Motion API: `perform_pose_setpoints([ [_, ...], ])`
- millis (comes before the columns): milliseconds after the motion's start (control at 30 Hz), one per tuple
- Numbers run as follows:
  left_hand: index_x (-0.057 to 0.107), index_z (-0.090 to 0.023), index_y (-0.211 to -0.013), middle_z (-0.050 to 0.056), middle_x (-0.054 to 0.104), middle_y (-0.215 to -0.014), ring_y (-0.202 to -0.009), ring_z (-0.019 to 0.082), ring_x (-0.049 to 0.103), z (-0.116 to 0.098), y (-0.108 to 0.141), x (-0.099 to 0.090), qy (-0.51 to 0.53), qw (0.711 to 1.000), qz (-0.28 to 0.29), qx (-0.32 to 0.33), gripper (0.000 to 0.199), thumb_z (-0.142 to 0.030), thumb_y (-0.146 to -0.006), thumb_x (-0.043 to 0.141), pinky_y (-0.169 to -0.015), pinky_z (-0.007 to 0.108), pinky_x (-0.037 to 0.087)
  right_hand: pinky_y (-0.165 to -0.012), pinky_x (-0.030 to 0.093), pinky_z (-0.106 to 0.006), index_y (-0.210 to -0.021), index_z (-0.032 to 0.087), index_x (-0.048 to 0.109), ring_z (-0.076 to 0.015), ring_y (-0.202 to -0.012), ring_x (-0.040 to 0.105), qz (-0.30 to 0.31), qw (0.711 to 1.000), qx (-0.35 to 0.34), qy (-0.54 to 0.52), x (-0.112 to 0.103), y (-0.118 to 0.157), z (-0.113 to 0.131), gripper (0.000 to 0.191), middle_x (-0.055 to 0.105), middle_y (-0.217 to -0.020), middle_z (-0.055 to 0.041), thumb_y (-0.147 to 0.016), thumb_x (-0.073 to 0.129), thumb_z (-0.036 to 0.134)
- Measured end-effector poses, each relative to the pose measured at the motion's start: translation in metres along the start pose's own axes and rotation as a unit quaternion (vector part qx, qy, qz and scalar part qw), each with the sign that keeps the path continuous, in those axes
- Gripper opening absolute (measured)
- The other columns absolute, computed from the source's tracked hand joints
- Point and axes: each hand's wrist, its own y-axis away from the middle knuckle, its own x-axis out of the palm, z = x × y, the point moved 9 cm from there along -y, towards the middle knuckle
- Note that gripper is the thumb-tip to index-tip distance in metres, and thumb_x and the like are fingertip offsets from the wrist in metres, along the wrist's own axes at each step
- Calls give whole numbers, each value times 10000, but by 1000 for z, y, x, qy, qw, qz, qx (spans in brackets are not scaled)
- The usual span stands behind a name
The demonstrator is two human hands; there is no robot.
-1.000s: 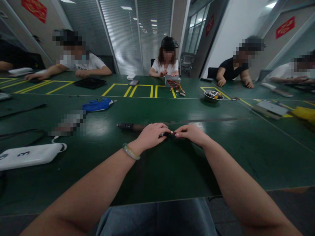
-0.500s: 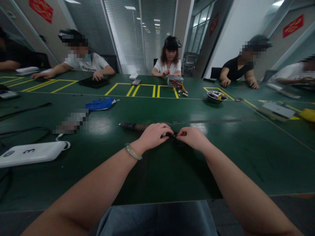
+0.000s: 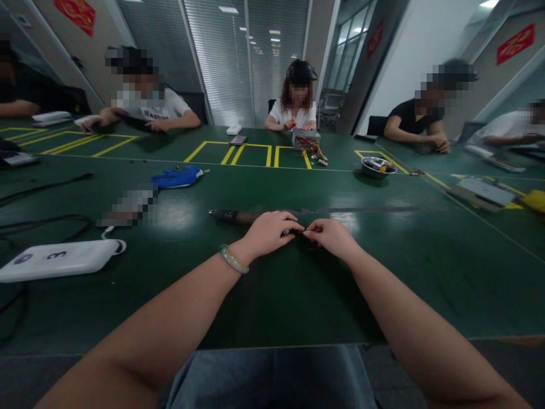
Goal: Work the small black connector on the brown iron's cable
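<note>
My left hand (image 3: 272, 232), with a bangle at its wrist, is closed round a small black part (image 3: 289, 232) at the middle of the green table (image 3: 272, 289). My right hand (image 3: 330, 236) is pinched at the right end of this part, its thumb and forefinger close to my left fingertips. What lies between the right fingertips is too small and dark to name. Behind my left hand lies a dark, long tool like an electric screwdriver (image 3: 232, 217), its metal tip pointing left; the hand hides its right end.
On the left are a blue glove (image 3: 177, 178), a blurred-out phone (image 3: 130, 205), a white power bank (image 3: 59, 260) and black cables. Farther off are a metal bowl (image 3: 378, 167) of small parts and a metal box (image 3: 305, 138) with coloured wires. Several people sit across the table.
The view has shifted slightly. My hands stay in nearly the same place, the right fingertips a little closer to the left. Across the table at left, a person has lifted a dark tray.
</note>
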Motion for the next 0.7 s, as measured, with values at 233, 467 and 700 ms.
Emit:
perform_pose_setpoints([
  [233,619,-334,-1188,0,581,-1238,-1130,212,537,0,1,0,2,1000,-2,2,286,-310,-906,575,-928,375,427,-468,375,-195,-857,167,700,-97,-522,536,13,998,25,-49,2,1,-2,210,639,-688,1,-857,658,373],
  [467,579,-314,-1238,9,585,-1241,-1131,207,542,1,1,0,10,1000,-5,2,334,-310,-903,581,-951,376,421,-474,366,-204,-836,162,696,-107,-545,550,-24,1000,11,-10,0,1,4,233,645,-703,-9,-828,690,395],
  [700,553,-286,-1247,15,595,-1252,-1166,211,536,-1,2,-4,22,1000,-19,1,366,-296,-884,605,-955,369,430,-454,351,-207,-816,166,676,-107,-518,531,-11,1000,9,-23,3,-1,2,283,628,-669,2,-813,703,448],
])
